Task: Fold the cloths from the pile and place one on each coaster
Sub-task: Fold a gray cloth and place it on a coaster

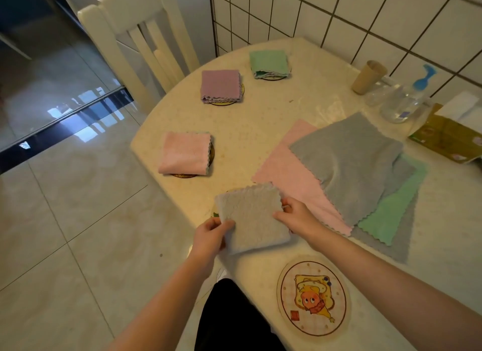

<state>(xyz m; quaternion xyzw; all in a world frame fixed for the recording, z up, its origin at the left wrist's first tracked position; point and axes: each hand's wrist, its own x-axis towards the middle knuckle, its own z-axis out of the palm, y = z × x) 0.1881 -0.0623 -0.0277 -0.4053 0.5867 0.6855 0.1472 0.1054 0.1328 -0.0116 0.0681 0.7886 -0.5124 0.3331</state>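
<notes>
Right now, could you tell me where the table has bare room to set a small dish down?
Bare top lies between the purple cloth, the green cloth and the cloth pile, and between the printed coaster and the pile. It is crowded by the wall: cardboard tube, bottle, tissue box.

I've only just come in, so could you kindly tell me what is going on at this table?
A person holds a folded grey cloth in the left hand and right hand, over a mostly hidden coaster. Three folded cloths, pink, purple and green, already lie on coasters. One printed coaster is bare, and an unfolded pile waits.
</notes>
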